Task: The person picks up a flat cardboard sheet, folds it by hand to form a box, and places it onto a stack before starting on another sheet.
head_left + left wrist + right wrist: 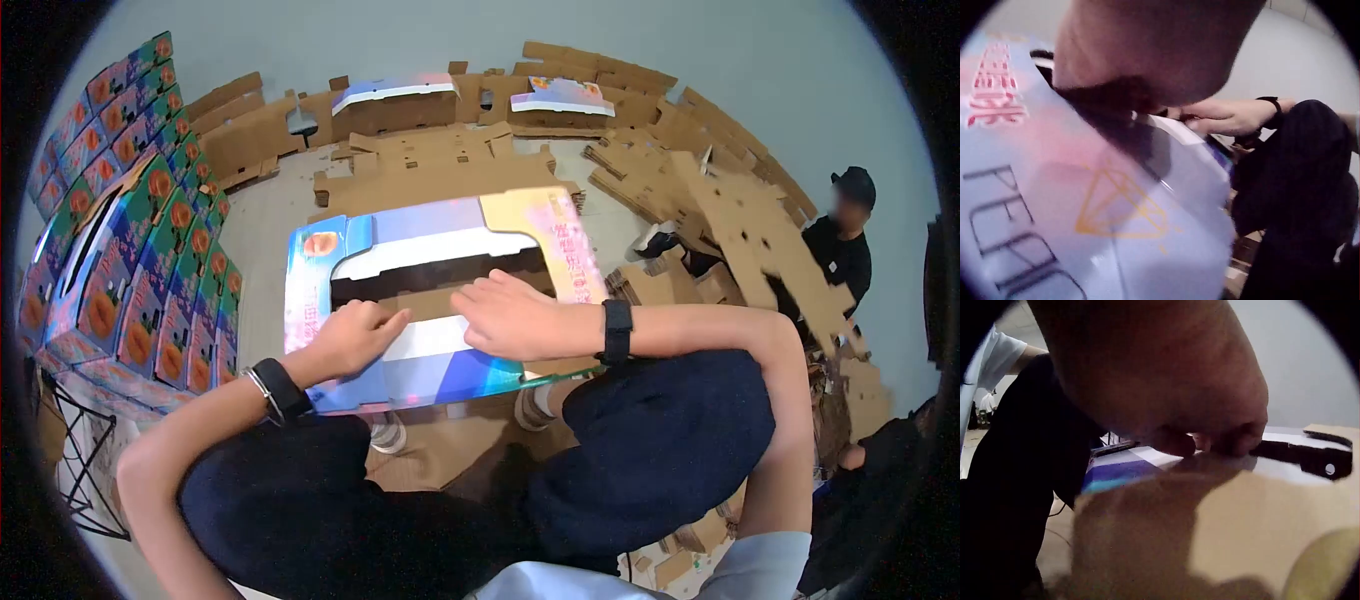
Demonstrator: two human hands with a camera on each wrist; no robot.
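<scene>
A printed cardboard box with a large cut-out in its top sits in front of my knees. It bears peach pictures, pink lettering and pastel colours. At the left end of the opening my left hand grips the near edge, its thumb stretched along the white inner flap. My right hand curls over the same flap farther right, knuckles up. In the left wrist view the box's side fills the lower part; the left fingertips are hidden. The right wrist view shows curled fingers at the box's top.
Stacked printed boxes stand at the left, above a black wire frame. Flat brown cardboard lies beyond the box and leans along the wall. At the right, a person in black sits by a large cardboard sheet.
</scene>
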